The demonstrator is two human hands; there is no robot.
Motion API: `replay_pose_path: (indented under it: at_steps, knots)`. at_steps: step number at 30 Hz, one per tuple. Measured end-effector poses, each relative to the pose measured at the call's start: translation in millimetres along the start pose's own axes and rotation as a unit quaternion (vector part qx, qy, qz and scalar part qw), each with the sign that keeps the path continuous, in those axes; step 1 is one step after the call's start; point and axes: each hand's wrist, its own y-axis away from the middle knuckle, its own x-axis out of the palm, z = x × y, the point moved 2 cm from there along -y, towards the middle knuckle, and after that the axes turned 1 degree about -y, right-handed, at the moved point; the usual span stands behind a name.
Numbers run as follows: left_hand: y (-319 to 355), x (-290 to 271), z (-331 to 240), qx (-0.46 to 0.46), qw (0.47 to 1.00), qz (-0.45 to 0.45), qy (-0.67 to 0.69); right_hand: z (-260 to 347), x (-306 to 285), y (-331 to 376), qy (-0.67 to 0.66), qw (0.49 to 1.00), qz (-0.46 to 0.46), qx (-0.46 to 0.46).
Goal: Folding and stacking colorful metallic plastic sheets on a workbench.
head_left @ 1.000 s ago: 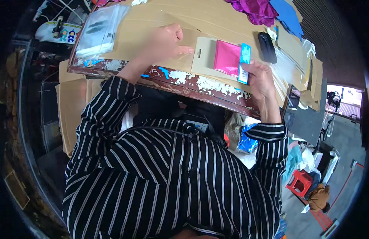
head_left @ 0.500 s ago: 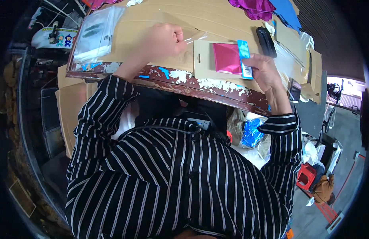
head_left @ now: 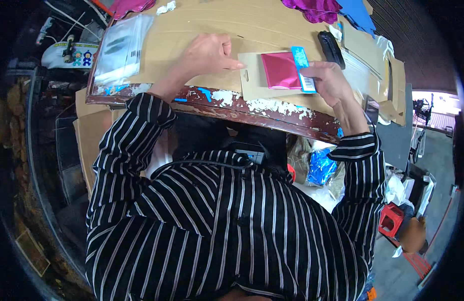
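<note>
A flat package (head_left: 257,92) lies near the table's front edge: a beige backing card with a hang hole, a folded shiny magenta piece (head_left: 281,71) and a blue printed strip (head_left: 303,69) along its right side. My right hand (head_left: 328,80) grips the package at that strip, thumb on top. My left hand (head_left: 212,54) is at the card's left edge with curled fingers and the thumb stretched toward the card. Whatever those curled fingers hold, if anything, is hidden.
Clear plastic bags (head_left: 122,47) lie at the table's left. A black elongated object (head_left: 332,49) is beyond my right hand, near stacked cards (head_left: 364,50). Magenta cloth (head_left: 317,9) and blue cloth (head_left: 359,16) lie at the far right. The table's chipped front edge (head_left: 227,111) is close to me.
My left hand, blurred before, now shows sharply with its thumb stretched toward the card. The package and my right hand have shifted slightly, the right hand still holding the blue strip.
</note>
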Motion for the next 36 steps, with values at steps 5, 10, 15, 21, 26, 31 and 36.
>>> replay_pose_path:
  at_steps: [5, 10, 15, 21, 26, 31, 36]
  knots:
    - [-6, -6, 13, 0.001, 0.995, 0.052, 0.086, -3, 4, -2, 0.000, 1.000, -0.005, -0.003]
    - [-7, -6, 18, -0.047, 0.981, 0.095, 0.160, 0, 1, -2, -0.002, 1.000, -0.003, -0.011]
    - [-5, -7, 17, -0.040, 0.987, 0.071, 0.142, -4, -1, -5, 0.012, 1.000, -0.011, -0.005]
    - [-1, -15, 5, -0.043, 0.991, 0.056, 0.117, -2, -2, -4, 0.017, 1.000, -0.010, -0.003]
    - [6, -13, -12, 0.007, 0.999, 0.000, 0.040, -2, 0, -1, 0.013, 1.000, -0.014, -0.019]
    - [19, -2, -25, 0.063, 0.993, -0.087, -0.039, -3, -3, -6, 0.001, 0.999, -0.022, -0.030]
    - [25, 9, -32, 0.087, 0.987, -0.126, -0.036, 2, -5, -14, -0.023, 1.000, -0.005, -0.017]
